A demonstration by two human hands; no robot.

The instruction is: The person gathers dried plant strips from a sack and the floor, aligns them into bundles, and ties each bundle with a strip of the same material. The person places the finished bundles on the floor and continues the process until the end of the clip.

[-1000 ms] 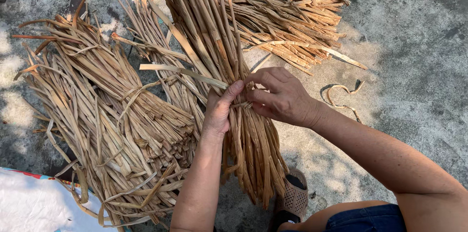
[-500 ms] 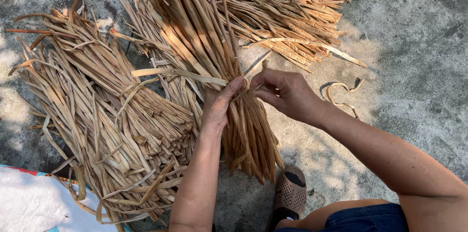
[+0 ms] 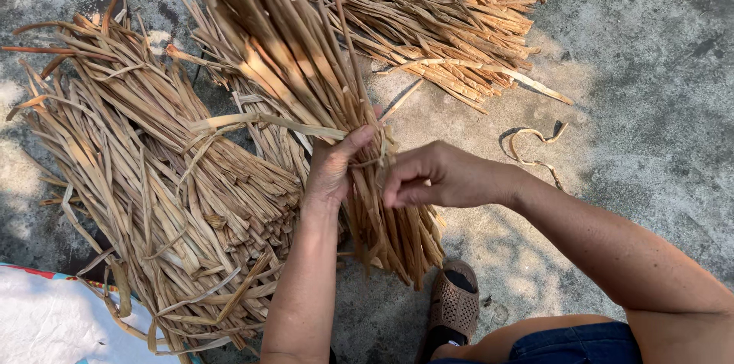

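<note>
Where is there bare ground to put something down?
Bare concrete ground lies right of the far reed pile and around the curled strip. A smaller patch sits beside the sandal. Left is crowded with the big reed heap.

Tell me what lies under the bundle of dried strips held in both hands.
Under the bundle: grey ground, the edge of a flat pile of strips, and a brown sandal near its lower end. Anything directly beneath is covered.
</note>
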